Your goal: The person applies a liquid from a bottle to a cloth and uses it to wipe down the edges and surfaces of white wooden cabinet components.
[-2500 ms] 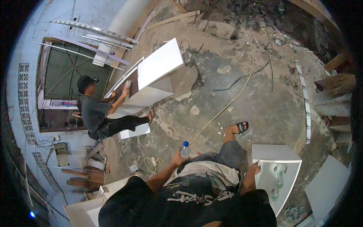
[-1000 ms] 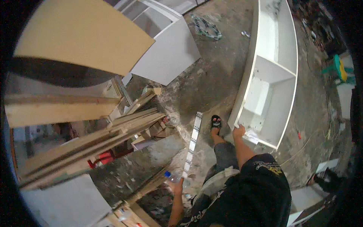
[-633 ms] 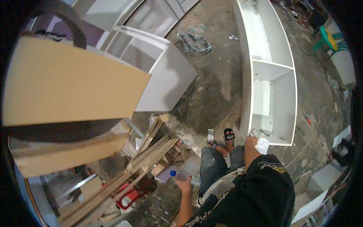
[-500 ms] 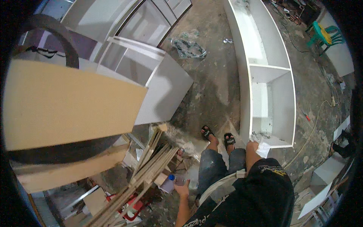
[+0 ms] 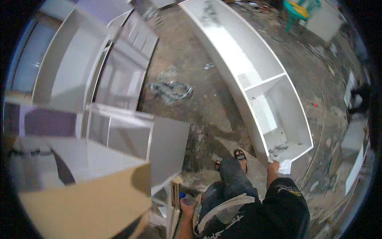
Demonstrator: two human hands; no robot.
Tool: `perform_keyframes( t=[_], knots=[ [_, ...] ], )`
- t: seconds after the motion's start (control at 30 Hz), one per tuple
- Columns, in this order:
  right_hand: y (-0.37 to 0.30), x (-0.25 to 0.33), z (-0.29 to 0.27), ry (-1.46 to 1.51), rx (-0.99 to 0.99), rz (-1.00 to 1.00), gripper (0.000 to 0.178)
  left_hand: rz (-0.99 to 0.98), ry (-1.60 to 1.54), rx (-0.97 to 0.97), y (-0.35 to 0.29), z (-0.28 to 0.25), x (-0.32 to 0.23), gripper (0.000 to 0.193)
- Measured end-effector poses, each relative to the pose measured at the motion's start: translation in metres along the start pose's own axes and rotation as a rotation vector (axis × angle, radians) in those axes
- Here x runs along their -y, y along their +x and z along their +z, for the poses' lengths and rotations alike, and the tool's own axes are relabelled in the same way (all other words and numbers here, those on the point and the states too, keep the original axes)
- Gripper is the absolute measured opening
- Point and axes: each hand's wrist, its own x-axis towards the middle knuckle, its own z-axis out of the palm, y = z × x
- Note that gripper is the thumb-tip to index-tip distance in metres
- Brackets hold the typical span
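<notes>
My left hand (image 5: 188, 208) is closed around a small clear bottle with a blue cap (image 5: 183, 195), low beside my left leg. My right hand (image 5: 273, 166) is at the near left corner of a long white open cabinet (image 5: 255, 140) lying on the floor. A crumpled white cloth (image 5: 285, 167) is gripped in it and hangs against the cabinet's near end. Dark specks of debris lie inside the cabinet's near compartment; a divider separates this from the longer far compartment.
Tan board (image 5: 91, 203) and a white cabinet box (image 5: 169, 147) stand on my left, near thin wood strips (image 5: 174, 207). Crumpled clear plastic (image 5: 172, 91) lies on the concrete floor ahead. A green chair (image 5: 294, 15) stands far right, and a red-handled tool (image 5: 314, 104) lies right of the long cabinet.
The view has turned, and the long cabinet now slants up to the left. My legs have shifted in a step. Both hands keep their hold on the bottle and the cloth.
</notes>
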Motion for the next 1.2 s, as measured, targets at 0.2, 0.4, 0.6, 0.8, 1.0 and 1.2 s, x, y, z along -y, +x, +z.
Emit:
perform_keyframes(
  t=[0.2,0.4,0.6,0.8,1.0,1.2],
  knots=[
    [0.020,-0.005,0.067,-0.179,-0.162,-0.032,0.030,0.116,0.324,0.091,0.097,0.006,-0.043,0.098],
    [-0.006,0.068,0.070,0.073,0.068,0.044,0.029,0.343,0.419,0.195,0.177,0.030,-0.101,0.096],
    [0.002,0.098,0.117,0.072,-0.034,0.116,0.032,0.447,0.673,0.423,0.159,0.073,-0.235,0.075],
    [0.023,0.184,0.127,0.233,0.003,0.072,0.039,0.615,0.685,0.237,0.194,0.071,-0.296,0.055],
    [0.037,0.255,0.114,0.309,0.101,0.140,0.033,0.459,0.504,0.184,0.213,0.076,-0.338,0.059],
    [0.058,0.294,0.144,0.302,0.089,0.125,0.034,0.467,0.528,0.242,0.241,0.088,-0.388,0.068]
  ],
)
